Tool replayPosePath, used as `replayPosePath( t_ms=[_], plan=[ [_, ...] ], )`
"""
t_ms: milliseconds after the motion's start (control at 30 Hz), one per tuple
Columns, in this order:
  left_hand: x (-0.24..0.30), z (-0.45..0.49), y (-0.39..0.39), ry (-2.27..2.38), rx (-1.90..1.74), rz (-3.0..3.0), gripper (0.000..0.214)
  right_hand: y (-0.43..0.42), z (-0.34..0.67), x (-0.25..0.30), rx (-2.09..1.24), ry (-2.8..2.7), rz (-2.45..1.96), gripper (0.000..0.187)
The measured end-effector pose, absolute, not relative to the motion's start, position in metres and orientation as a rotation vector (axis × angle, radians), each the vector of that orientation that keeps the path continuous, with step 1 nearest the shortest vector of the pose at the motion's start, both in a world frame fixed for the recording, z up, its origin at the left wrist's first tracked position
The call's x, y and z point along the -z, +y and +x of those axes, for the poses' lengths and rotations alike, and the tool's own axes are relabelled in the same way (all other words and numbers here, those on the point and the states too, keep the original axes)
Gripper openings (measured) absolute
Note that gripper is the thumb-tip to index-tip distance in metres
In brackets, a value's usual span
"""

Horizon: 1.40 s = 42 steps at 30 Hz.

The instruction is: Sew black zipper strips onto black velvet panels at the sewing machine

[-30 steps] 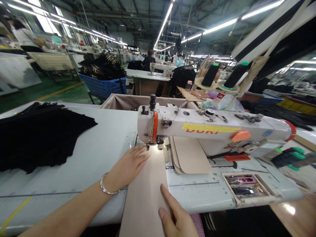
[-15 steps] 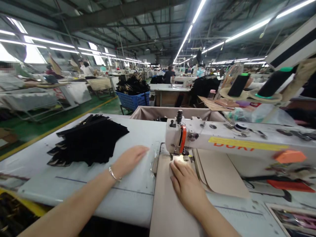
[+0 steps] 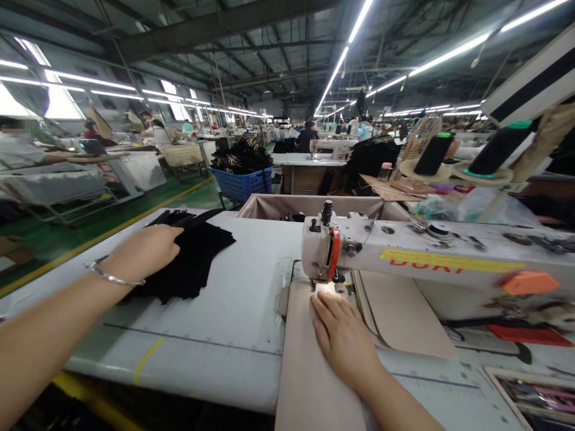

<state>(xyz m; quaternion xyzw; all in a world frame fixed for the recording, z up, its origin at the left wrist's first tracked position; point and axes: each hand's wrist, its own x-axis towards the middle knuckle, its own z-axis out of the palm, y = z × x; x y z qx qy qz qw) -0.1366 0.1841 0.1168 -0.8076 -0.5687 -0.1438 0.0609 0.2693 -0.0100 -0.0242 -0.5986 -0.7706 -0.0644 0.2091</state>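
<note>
My right hand (image 3: 344,335) lies flat, fingers stretched out, on a long beige panel (image 3: 309,383) just in front of the needle of the white sewing machine (image 3: 404,251). My left hand (image 3: 141,251), with a silver bracelet at the wrist, rests over the near edge of a pile of black fabric pieces (image 3: 197,251) on the grey table (image 3: 215,335). Its fingers curl down onto the top piece; whether they grip it is unclear.
More beige panels (image 3: 399,317) are stacked under the machine arm. Thread cones (image 3: 433,152) stand at the back right, a tool tray (image 3: 539,395) at the lower right. A beige bin (image 3: 278,206) sits behind the table, a blue crate (image 3: 245,182) beyond. Other people work at distant tables.
My left hand left the spot beside the needle and swung left onto the black fabric pile. My right hand moved up the beige panel to the needle and stayed there.
</note>
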Motion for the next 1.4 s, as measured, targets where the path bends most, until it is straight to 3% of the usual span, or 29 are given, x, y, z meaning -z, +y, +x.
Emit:
replayPosePath(
  t_ms=[167, 267, 400, 567, 800, 933, 1100, 1400],
  plan=[
    [-0.081, -0.055, 0.129, -1.613, 0.061, -2.996, 0.033, -0.01, 0.267, 0.02, 0.147, -2.115, -1.688, 0.043],
    [-0.028, -0.015, 0.122, -1.399, 0.366, -2.992, 0.041, -0.011, 0.266, 0.017, 0.124, -2.109, -1.703, 0.043],
    [0.004, -0.001, 0.154, -1.553, 0.501, -2.782, 0.057, -0.012, 0.265, 0.015, 0.107, -2.078, -1.719, 0.043],
    [-0.015, -0.008, 0.169, -1.609, 0.467, -2.881, 0.034, -0.013, 0.265, 0.014, 0.083, -2.064, -1.719, 0.043],
    [-0.071, 0.009, 0.124, -1.655, 0.827, -3.228, 0.033, -0.012, 0.265, 0.013, 0.068, -2.066, -1.723, 0.041],
    [-0.052, 0.058, 0.111, -1.58, 0.546, -3.407, 0.025, -0.012, 0.265, 0.012, 0.061, -2.061, -1.728, 0.04],
    [-0.01, 0.101, 0.113, -1.572, 0.615, -3.239, 0.012, -0.012, 0.267, 0.011, 0.055, -2.074, -1.734, 0.04],
    [-0.007, 0.107, 0.122, -1.555, 0.575, -3.226, 0.011, -0.01, 0.267, 0.01, -0.017, -2.064, -1.758, 0.044]
  ],
)
